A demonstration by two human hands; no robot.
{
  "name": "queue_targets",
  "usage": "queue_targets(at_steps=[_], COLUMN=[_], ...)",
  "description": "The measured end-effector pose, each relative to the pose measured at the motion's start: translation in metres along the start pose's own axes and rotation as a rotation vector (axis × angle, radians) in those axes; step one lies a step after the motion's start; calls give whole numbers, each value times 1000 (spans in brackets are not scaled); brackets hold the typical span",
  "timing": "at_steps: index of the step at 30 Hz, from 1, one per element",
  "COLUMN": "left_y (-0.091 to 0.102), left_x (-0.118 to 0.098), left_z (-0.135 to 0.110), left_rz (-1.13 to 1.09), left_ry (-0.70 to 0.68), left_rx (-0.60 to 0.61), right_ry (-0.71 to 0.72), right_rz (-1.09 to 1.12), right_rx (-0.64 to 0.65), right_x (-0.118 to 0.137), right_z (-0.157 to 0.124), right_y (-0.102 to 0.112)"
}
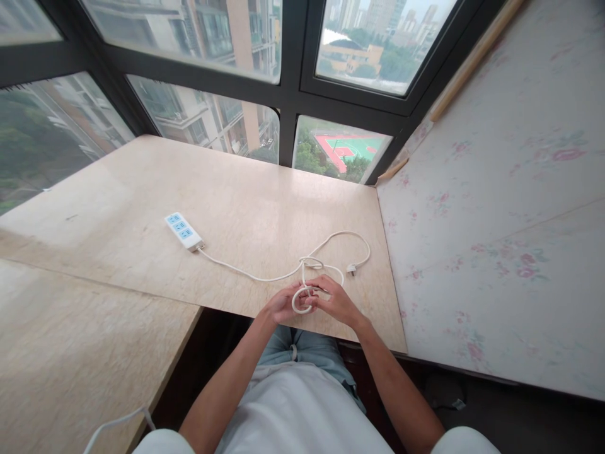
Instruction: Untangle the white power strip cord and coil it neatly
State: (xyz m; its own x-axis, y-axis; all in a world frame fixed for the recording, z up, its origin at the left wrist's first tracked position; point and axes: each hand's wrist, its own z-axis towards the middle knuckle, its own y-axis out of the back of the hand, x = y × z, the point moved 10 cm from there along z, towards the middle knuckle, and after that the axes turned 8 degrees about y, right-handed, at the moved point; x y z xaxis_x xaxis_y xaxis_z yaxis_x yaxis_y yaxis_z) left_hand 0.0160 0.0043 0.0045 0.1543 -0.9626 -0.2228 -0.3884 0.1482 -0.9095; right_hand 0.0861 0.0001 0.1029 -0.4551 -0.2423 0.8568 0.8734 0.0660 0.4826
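A white power strip (184, 232) with blue socket faces lies on the marble-look sill, left of my hands. Its white cord (258, 278) runs right into loose, crossing loops and a small loop at my hands. The plug (351, 270) rests on the sill to the right, its pins toward me. My left hand (285, 304) is closed on the cord from the left side of the small loop. From the right, my right hand (333, 300) grips the cord with bent fingers. Both hands are close together above the sill's front edge; some fingertips are hidden behind the loop.
Dark-framed windows (290, 101) stand along the back of the sill (227, 183). A floral-papered wall (491, 221) bounds the right side. Another counter section (70, 334) extends at the left, with a separate white cable (113, 420) hanging over its front edge.
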Motion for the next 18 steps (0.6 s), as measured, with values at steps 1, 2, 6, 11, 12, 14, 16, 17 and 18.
queue_targets(at_steps=[1, 2, 6, 11, 12, 14, 16, 17, 18], left_y=[1, 3, 14, 19, 21, 25, 26, 25, 25], left_x=[1, 1, -12, -39, -44, -53, -59, -62, -64], left_z=[1, 3, 1, -12, -15, -19, -21, -22, -22], left_rz=[8, 23, 77, 108, 109, 109, 108, 104, 95], left_ry=[-2, -4, -60, -162, -178, -213, -244, -258, -275], left_rx=[4, -2, -127, -240, -271, -327, -354, -360, -367], right_ry=[3, 7, 28, -30, -52, -97, -135, -148, -157], right_rz=[21, 42, 100, 56, 37, -10, -72, -111, -153], right_rx=[3, 5, 40, 203, 235, 283, 312, 320, 327], right_x=[2, 4, 11, 7, 4, -1, -7, -11, -14], right_z=[1, 2, 1, -12, -16, -23, -29, -32, -33], right_y=[0, 0, 5, 15, 17, 22, 26, 28, 29])
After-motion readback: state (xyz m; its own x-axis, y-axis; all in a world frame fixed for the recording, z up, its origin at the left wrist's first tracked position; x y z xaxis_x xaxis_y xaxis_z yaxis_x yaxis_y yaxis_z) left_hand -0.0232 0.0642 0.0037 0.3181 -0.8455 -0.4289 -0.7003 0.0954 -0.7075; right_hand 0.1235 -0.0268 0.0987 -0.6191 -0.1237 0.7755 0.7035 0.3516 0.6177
